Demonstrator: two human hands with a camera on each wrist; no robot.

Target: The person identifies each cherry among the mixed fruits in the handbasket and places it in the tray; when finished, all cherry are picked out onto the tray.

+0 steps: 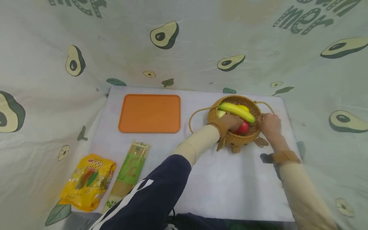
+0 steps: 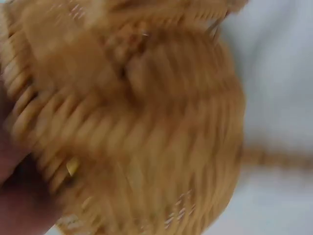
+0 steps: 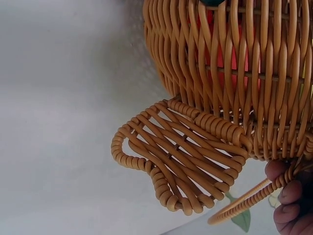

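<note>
A round wicker basket [image 1: 230, 138] with woven ears sits at the right of the white table. Inside lie a banana [image 1: 234, 110], a yellow fruit [image 1: 244, 108] behind it, a red fruit [image 1: 243, 128] and a pale green piece [image 1: 220, 113]. My left hand [image 1: 231, 121] reaches over the near rim into the basket, beside the red fruit; its fingertips are hidden, so I cannot tell whether they grip it. At the right rim, my right hand [image 1: 269, 126] grips the basket where its handle [image 3: 249, 199] joins. The basket wall [image 2: 161, 117] fills the blurred left wrist view.
An orange tray [image 1: 149, 113] lies at the back left of the table. Nearer on the left are a yellow candy bag [image 1: 89, 182] and a long green-labelled noodle pack [image 1: 129, 171]. The basket's other handle [image 1: 198, 111] sticks out to its left.
</note>
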